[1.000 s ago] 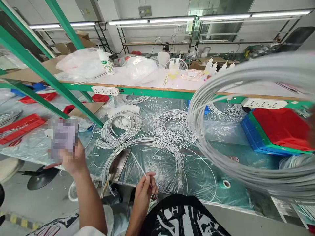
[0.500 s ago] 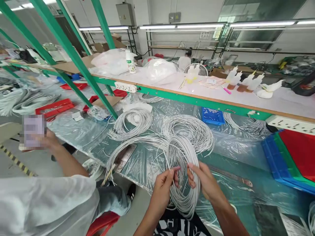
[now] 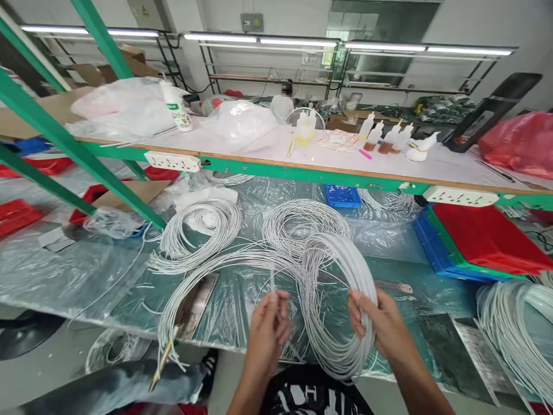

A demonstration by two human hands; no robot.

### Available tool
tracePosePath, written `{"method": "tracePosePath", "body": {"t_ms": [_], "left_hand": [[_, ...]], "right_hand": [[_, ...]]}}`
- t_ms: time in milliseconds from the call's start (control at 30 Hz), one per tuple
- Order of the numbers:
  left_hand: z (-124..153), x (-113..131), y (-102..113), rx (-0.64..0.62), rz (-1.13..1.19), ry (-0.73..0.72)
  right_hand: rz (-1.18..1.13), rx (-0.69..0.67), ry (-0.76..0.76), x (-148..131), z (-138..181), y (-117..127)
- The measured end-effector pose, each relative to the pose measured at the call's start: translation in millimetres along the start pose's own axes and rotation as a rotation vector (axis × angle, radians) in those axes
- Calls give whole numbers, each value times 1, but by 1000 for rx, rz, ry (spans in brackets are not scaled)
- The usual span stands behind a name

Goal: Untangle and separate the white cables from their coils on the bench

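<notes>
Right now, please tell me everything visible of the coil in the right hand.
The coil is a thick loop of many thin, whitish-grey strands, apparently plastic-coated wire. The right hand grips its right side. It is held at a tilt, a narrow oval in view, by the near edge of the table. Its left side meets another bundle in view; contact is unclear.
</notes>
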State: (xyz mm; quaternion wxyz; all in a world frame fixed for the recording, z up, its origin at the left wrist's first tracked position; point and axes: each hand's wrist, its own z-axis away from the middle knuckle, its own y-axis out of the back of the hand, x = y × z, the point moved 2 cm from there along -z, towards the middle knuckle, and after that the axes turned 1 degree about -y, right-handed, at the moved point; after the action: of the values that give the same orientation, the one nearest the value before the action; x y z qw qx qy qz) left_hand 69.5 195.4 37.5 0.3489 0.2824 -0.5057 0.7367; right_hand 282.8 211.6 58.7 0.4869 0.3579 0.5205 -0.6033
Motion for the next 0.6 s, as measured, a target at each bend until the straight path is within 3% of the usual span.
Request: {"method": "tracePosePath", "body": {"t_ms": [100,200,267,367,500,600], "left_hand": [[-14,34,40,89,1,-93],[-26,50,56,19,-28,-59],[-29,42,47,-78,-49,41],[-29,15,17,-204,-81,162],[-29,-20,-21,-290,-261,105],[-29,-33,-37,-367,-353,69]], "right_hand": [[-65,120,21,-12,8,16],[-73,155,36,-14,15,21],[-55,173,46,-8,16,17],[-1,161,26,6,13,5],[101,67,1,22,6,-17],[177,31,4,28,1,-31]]}}
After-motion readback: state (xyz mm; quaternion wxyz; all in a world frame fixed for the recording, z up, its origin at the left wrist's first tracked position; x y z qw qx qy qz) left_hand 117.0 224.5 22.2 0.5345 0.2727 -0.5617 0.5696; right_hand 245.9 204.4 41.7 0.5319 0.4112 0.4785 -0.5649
